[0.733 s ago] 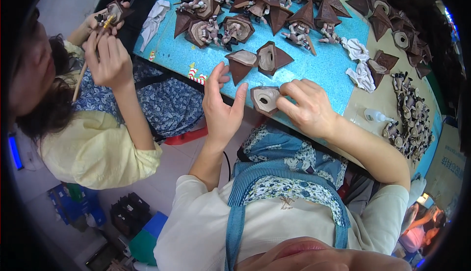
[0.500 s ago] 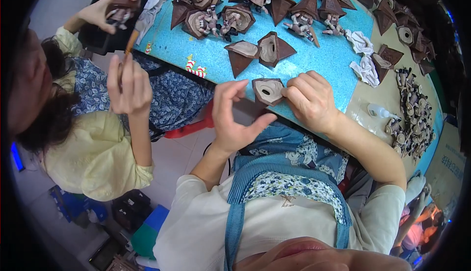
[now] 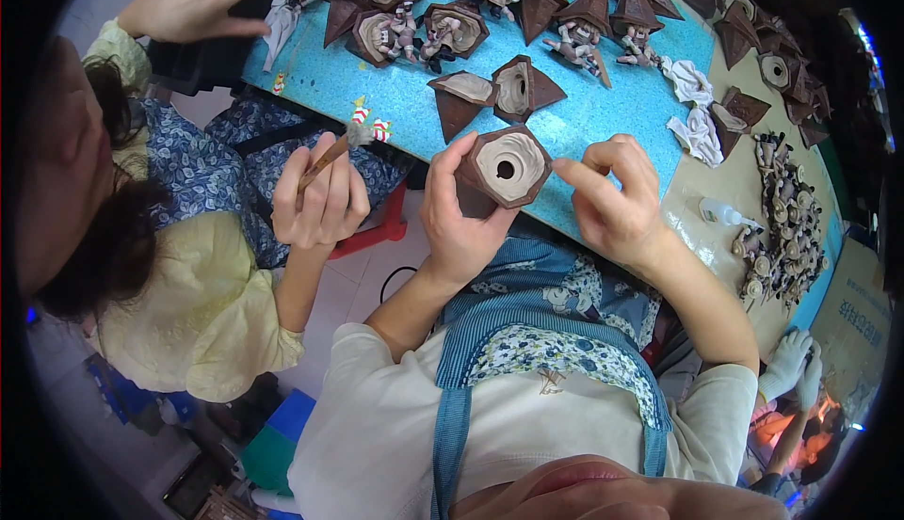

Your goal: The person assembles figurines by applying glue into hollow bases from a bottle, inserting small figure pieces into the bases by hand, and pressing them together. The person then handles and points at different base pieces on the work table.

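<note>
In my left hand point(image 3: 457, 209) is a brown faceted hollow piece point(image 3: 529, 148). Its pale inner side faces up, with a dark round hole at the centre. Thumb and fingers wrap round its outer wall at the left. Close by the piece's right rim is my right hand point(image 3: 617, 195), its fingers curled and pinched; whether anything small is between them is hidden. Just beyond lie two similar pieces, an open pointed brown piece point(image 3: 461, 111) and a hollow pale-lined one point(image 3: 530, 93), side by side on the blue tabletop point(image 3: 603, 115).
Several brown pointed pieces with small figures point(image 3: 579, 35) crowd the far side. To the right are crumpled white cloths point(image 3: 695, 111), a small bottle point(image 3: 720, 211) and a heap of small figure parts point(image 3: 791, 219). At left, a co-worker's hand point(image 3: 320, 195) holds a brush point(image 3: 325, 160).
The hollow piece has passed from my right hand's pinch into my left hand, and its opening now faces up. The co-worker's brush hand has moved right; their other hand no longer holds a figure.
</note>
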A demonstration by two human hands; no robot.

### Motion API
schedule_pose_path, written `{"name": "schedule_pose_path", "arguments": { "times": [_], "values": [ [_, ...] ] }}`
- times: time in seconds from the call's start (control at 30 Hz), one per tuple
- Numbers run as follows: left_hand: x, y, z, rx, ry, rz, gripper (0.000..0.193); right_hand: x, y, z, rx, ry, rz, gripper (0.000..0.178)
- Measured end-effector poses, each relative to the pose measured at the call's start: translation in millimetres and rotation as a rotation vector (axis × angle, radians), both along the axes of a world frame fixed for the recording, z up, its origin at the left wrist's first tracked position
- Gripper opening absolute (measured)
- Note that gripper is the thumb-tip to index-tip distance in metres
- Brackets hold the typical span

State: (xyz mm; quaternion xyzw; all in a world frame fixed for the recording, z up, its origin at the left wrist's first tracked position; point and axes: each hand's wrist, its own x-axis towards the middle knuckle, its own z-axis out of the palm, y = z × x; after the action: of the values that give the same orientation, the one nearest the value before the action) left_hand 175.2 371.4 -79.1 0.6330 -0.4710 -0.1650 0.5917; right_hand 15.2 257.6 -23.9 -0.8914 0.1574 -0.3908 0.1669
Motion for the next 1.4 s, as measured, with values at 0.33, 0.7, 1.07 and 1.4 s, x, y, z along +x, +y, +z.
{"name": "schedule_pose_path", "arguments": {
  "times": [0.33,0.7,1.07,1.4],
  "values": [
    [-8.7,-7.7,8.5,-0.084,0.126,-0.022,0.075,1.2,11.5,0.2,-0.009,0.076,0.098,0.049],
    [-16.6,-7.9,7.8,-0.05,0.167,-0.034,0.072,6.3,23.4,25.7,0.113,0.265,0.111,0.055],
    [-24.7,-19.1,16.4,-0.003,0.184,0.0,0.076,-15.0,18.1,28.8,0.144,0.338,-0.098,0.066],
    [13.2,-23.4,-0.6,0.203,0.263,0.152,0.062,-98.5,2.6,80.2,0.225,0.205,-0.328,0.044]
  ]
}}
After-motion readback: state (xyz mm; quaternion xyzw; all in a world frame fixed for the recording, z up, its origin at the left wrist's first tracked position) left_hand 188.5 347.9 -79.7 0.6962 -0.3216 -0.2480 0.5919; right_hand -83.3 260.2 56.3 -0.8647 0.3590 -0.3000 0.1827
